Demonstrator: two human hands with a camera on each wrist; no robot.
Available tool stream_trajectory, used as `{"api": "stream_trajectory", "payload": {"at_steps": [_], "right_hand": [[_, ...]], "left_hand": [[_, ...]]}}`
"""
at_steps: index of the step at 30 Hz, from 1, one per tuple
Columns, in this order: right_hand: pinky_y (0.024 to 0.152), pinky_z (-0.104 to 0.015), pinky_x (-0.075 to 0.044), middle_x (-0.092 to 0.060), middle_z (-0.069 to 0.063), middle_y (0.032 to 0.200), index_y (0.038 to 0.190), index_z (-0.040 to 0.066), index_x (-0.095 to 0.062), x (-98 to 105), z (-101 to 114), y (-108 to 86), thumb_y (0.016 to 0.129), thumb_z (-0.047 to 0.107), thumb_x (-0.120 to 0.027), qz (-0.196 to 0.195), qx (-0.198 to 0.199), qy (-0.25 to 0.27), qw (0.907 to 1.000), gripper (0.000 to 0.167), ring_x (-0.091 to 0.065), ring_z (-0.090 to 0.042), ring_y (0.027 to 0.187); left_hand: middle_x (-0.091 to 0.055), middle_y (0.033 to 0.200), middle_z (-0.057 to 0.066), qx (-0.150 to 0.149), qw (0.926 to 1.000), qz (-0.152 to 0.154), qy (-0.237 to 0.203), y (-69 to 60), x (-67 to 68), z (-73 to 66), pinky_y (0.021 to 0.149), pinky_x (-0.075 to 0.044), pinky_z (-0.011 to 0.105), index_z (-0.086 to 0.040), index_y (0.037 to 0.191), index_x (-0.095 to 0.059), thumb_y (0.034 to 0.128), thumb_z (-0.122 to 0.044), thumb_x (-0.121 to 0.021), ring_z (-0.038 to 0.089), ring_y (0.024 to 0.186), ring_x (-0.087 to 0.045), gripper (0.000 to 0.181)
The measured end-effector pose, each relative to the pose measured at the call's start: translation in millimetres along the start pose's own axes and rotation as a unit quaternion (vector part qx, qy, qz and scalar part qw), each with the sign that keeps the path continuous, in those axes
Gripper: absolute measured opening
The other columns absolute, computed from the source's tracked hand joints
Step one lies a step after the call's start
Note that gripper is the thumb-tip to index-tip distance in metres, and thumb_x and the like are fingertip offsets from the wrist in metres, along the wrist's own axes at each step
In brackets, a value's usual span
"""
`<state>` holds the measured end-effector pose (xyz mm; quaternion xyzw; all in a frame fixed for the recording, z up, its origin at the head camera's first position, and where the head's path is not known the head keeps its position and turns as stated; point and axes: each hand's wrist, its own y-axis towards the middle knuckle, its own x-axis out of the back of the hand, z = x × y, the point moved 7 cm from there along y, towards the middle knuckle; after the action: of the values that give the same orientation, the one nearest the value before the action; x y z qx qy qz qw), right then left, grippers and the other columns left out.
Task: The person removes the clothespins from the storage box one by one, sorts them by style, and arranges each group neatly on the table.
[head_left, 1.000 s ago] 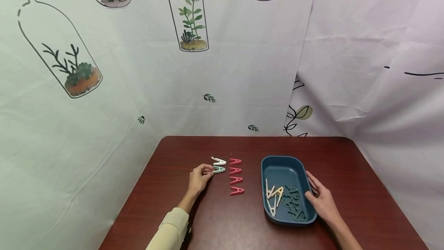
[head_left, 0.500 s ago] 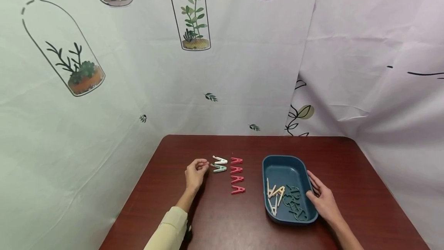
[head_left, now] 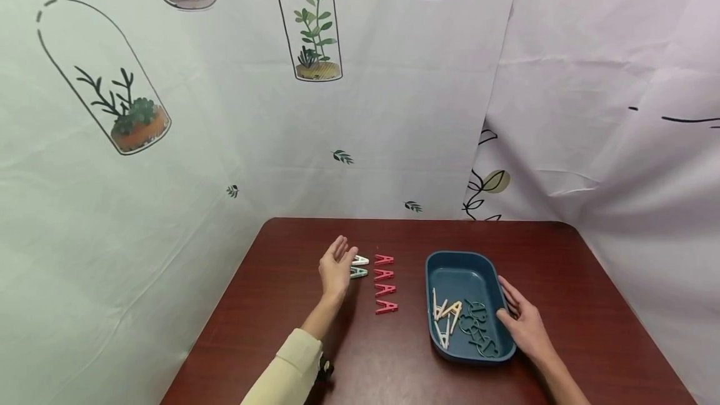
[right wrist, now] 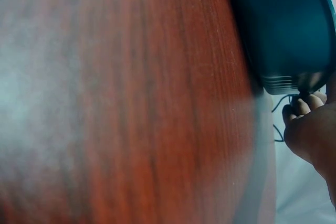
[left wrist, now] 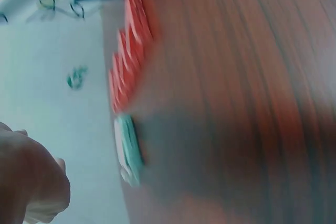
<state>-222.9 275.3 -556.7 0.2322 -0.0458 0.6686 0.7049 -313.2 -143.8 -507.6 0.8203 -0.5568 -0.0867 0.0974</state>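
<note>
My left hand (head_left: 335,267) is raised over the table with fingers extended, holding nothing. It partly covers a white clothespin (head_left: 362,260) and a mint-green clothespin (head_left: 360,272), lying one before the other. Just to their right, several red clothespins (head_left: 385,290) form a column; the left wrist view shows these red clothespins (left wrist: 126,59) blurred. My right hand (head_left: 524,324) grips the right side of a blue rectangular tray (head_left: 458,277), thumb at the rim and fingers outside. Inside the tray lie a few cream and white clothespins (head_left: 453,310) and a tangle of dark green ring-shaped pieces (head_left: 478,330).
Everything stands on a dark red-brown wooden table (head_left: 337,355) with rounded far corners. A pale cloth backdrop (head_left: 270,124) printed with plants in jars hangs behind and beside it. Bare tabletop lies between the red column and the tray.
My left hand lets go of the mint-green clothespin, draws back left, then lifts and opens, swinging right over the clothespins' left ends. The right hand and tray stay put.
</note>
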Motion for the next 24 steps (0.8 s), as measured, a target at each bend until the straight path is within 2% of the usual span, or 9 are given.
{"api": "stream_trajectory", "payload": {"at_steps": [4, 8, 13, 19, 24], "right_hand": [[0.091, -0.001, -0.039, -0.042, -0.034, 0.158, 0.161, -0.005, -0.037, 0, 0, -0.4, 0.097, -0.013, -0.060, -0.001, 0.005, 0.000, 1.0000, 0.069, -0.039, 0.022, 0.122], [0.092, -0.001, -0.038, -0.042, -0.033, 0.158, 0.161, -0.004, -0.038, 0, -1, -0.6, 0.097, -0.012, -0.061, -0.003, 0.010, -0.002, 0.9999, 0.069, -0.039, 0.022, 0.123], [0.091, -0.002, -0.040, -0.043, -0.033, 0.158, 0.161, -0.004, -0.038, 1, -2, 0.0, 0.097, -0.012, -0.061, -0.003, 0.008, -0.001, 1.0000, 0.069, -0.040, 0.021, 0.123], [0.089, -0.002, -0.042, -0.043, -0.032, 0.158, 0.162, -0.003, -0.037, 1, -2, 0.3, 0.097, -0.012, -0.060, -0.001, 0.006, 0.002, 1.0000, 0.069, -0.041, 0.019, 0.124], [0.089, -0.002, -0.041, -0.043, -0.033, 0.157, 0.161, -0.003, -0.038, 0, -2, -0.4, 0.097, -0.012, -0.060, -0.002, 0.008, 0.003, 1.0000, 0.069, -0.042, 0.018, 0.124]], "left_hand": [[-0.057, 0.148, 0.029, 0.016, 0.9990, 0.040, -0.009, -16.3, -25.7, -10.8, 0.112, -0.046, 0.049, 0.009, 0.149, -0.053, 0.0979, -0.003, -0.076, 0.042, 0.140, -0.054, 0.057], [-0.053, 0.154, 0.028, 0.036, 0.9948, 0.085, -0.041, -31.8, -53.6, -15.4, 0.115, -0.044, 0.046, 0.009, 0.153, -0.048, 0.0985, -0.006, -0.076, 0.041, 0.144, -0.050, 0.063], [-0.049, 0.155, 0.032, 0.052, 0.9889, 0.117, -0.075, -52.1, -85.9, -21.4, 0.117, -0.040, 0.050, 0.014, 0.154, -0.042, 0.0974, -0.001, -0.076, 0.045, 0.145, -0.047, 0.067], [-0.049, 0.155, 0.031, 0.065, 0.9851, 0.147, -0.061, -76.1, -115.7, -26.5, 0.115, -0.042, 0.050, 0.013, 0.154, -0.044, 0.0973, -0.004, -0.077, 0.044, 0.145, -0.047, 0.068], [-0.049, 0.157, 0.025, 0.096, 0.9795, 0.174, -0.034, -95.1, -133.9, -25.0, 0.113, -0.045, 0.044, 0.007, 0.156, -0.045, 0.0987, -0.012, -0.078, 0.037, 0.145, -0.050, 0.068]]}}
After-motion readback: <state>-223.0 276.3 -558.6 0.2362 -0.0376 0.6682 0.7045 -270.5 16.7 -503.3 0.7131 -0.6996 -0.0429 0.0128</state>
